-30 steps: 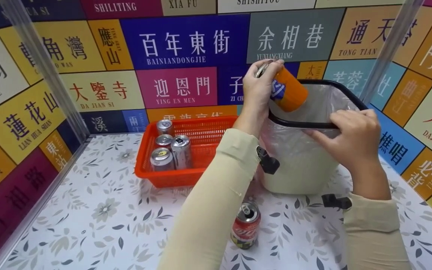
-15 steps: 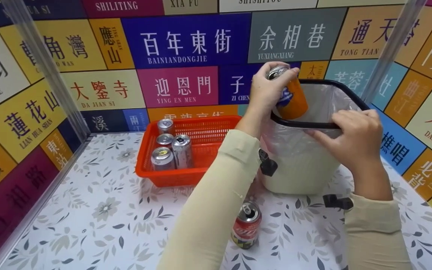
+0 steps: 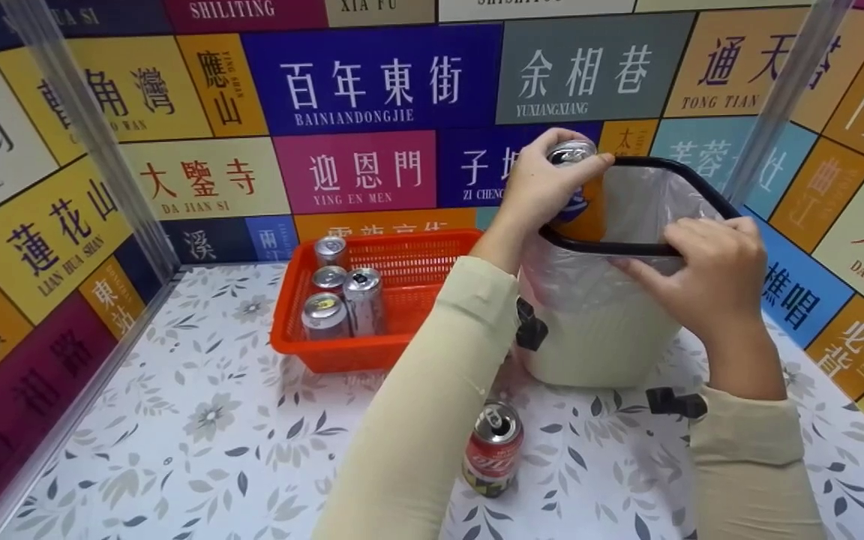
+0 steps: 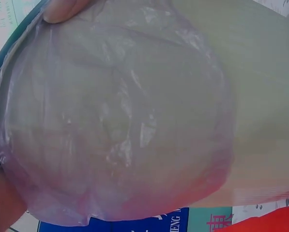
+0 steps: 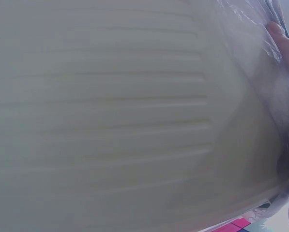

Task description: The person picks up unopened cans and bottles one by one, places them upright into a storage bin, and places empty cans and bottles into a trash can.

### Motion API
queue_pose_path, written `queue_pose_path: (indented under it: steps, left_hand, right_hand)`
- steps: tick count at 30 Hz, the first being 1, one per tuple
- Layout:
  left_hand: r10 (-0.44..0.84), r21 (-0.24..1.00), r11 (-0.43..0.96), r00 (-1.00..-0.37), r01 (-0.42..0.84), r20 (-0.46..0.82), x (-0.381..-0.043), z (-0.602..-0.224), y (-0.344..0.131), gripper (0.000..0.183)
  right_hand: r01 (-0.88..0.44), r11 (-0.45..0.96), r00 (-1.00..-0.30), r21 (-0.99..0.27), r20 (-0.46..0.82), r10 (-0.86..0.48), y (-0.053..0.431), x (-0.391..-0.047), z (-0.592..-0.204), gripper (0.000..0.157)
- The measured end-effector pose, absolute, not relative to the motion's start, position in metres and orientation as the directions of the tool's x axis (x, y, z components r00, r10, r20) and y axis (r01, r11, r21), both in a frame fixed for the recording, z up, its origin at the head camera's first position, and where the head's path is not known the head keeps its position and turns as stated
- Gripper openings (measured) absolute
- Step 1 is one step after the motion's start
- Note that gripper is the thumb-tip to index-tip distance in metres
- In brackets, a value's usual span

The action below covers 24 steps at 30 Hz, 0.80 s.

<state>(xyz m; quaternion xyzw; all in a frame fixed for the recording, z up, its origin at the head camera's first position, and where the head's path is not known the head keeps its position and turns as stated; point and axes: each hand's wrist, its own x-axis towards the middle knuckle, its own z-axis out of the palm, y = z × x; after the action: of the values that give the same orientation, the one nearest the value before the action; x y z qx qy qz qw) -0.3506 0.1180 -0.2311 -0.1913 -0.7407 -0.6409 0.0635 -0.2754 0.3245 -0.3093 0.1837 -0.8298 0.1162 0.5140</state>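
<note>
In the head view my left hand (image 3: 544, 184) grips an orange soda can (image 3: 586, 214) near its silver top. The can stands nearly upright, its lower part inside the mouth of a cream trash bin (image 3: 597, 337). A clear plastic liner (image 4: 120, 116) is folded over the black rim (image 3: 604, 248) and hangs down the outside wall. My right hand (image 3: 717, 274) holds that rim on the near right side, thumb outside and fingers over the top. In the right wrist view the ribbed bin wall (image 5: 134, 101) fills most of the picture.
Left of the bin is a red plastic basket (image 3: 357, 346) with several silver-topped cans (image 3: 325, 319) at its left end. A red cola can (image 3: 493, 450) stands upright on the floral tabletop (image 3: 214, 435), in front of the bin. Sign-printed walls (image 3: 372, 82) close off the back and sides.
My left hand has moved right and slightly down, bringing the orange can from a tilt to nearly upright and lower into the bin. My right hand stays on the rim.
</note>
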Motion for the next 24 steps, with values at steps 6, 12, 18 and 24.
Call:
queue_pose_path:
  steps: [6, 12, 18, 24]
  left_hand:
    - [0.217, 0.911, 0.143, -0.910, 0.388, 0.354, -0.3507, -0.2317, 0.1203, 0.035]
    - [0.216, 0.893, 0.183, -0.903, 0.410, 0.370, -0.3498, -0.2347, 0.1214, 0.037]
    - [0.211, 0.890, 0.225, -0.912, 0.396, 0.353, -0.3496, -0.2346, 0.1233, 0.039]
    - [0.222, 0.884, 0.229, -0.906, 0.408, 0.361, -0.3502, -0.2350, 0.1231, 0.041]
  right_hand:
    - [-0.427, 0.904, -0.401, -0.012, 0.899, -0.178, 0.3238, -0.2753, -0.3087, 0.061]
    - [-0.424, 0.906, -0.401, -0.004, 0.898, -0.183, 0.3226, -0.2752, -0.3088, 0.062]
    - [-0.430, 0.903, -0.394, -0.010, 0.902, -0.177, 0.3222, -0.2756, -0.3093, 0.061]
    - [-0.429, 0.903, -0.396, -0.008, 0.901, -0.180, 0.3222, -0.2755, -0.3090, 0.062]
